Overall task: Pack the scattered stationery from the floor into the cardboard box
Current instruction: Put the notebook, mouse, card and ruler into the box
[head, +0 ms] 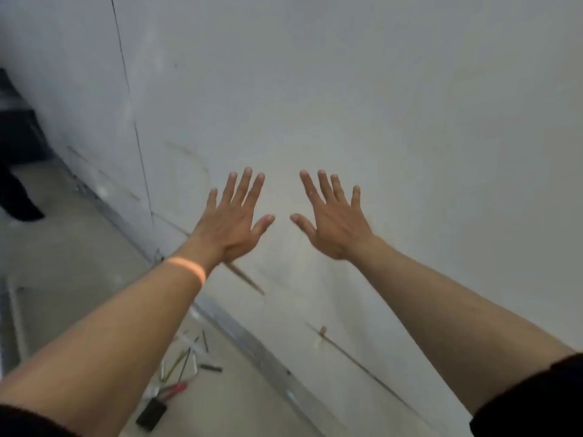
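Observation:
My left hand (232,220) and my right hand (332,220) are stretched out in front of me, fingers spread, backs toward the camera, holding nothing. Both are raised before a pale grey wall. Low on the floor, under my left forearm, lies scattered stationery: several thin pens and pencils (184,361), a dark marker (211,368), a red-handled item (175,389) and a small black block (151,414). No cardboard box is in view.
The grey wall (347,105) fills most of the view and meets the concrete floor (63,263) along a metal baseboard strip (252,345). Another person's dark trouser leg and shoe (19,197) stand at the far left.

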Tool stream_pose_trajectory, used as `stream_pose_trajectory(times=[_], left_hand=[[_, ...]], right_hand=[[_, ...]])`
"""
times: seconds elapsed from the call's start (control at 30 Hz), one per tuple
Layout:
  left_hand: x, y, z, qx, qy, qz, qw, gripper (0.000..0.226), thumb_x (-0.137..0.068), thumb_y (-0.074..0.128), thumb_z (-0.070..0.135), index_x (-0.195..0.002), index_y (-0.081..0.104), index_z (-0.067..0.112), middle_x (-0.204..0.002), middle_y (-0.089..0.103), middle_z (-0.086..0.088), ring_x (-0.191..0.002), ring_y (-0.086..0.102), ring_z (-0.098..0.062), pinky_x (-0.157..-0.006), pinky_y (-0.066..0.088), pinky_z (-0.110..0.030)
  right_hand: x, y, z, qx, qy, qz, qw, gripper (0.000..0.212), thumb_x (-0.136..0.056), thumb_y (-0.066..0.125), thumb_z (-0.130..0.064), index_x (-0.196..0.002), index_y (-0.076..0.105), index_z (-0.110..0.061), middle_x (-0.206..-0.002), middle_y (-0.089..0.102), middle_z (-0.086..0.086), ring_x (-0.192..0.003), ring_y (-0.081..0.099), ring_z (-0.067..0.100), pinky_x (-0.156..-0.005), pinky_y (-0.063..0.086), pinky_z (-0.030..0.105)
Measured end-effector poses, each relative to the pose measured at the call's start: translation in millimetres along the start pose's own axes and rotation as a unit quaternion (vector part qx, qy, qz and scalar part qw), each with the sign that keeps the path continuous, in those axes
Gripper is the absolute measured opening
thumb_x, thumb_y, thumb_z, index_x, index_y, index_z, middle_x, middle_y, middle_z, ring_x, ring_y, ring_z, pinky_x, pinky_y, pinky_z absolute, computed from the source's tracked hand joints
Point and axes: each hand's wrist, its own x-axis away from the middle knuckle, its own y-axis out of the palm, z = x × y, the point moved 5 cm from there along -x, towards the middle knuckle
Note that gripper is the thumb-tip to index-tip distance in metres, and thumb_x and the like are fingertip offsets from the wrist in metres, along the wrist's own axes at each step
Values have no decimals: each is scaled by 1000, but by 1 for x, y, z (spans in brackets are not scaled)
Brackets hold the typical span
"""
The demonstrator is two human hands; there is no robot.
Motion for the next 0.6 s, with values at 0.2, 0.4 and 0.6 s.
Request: stream_pose_trajectory(times=[0.2,0.4,0.6], left_hand=[[50,56,-33,-10,-51,-46,998,80,-96,13,68,-155,-21,26,-163,-24,1,-151,-17,-26,-121,5,-59],[124,116,-57,35,-125,-113,985,81,-95,14,69,-156,-20,26,-164,-23,-1,-151,-17,-27,-121,4,-59],[215,164,-87,62,-228,-161,958,81,-96,16,67,-156,-20,25,-164,-22,-1,-152,-15,-28,-121,6,-59]], right_hand=[[21,71,-33,-1,-38,-59,998,81,-98,16,-71,-159,-21,-31,-170,-12,11,-157,-5,37,-120,3,71],[61,147,-79,-26,-79,-149,985,82,-97,14,-71,-159,-20,-30,-171,-11,11,-157,-5,38,-119,4,71],[101,212,-137,-42,-129,-225,965,82,-99,16,-69,-159,-21,-28,-171,-11,11,-157,-5,37,-119,5,71]])
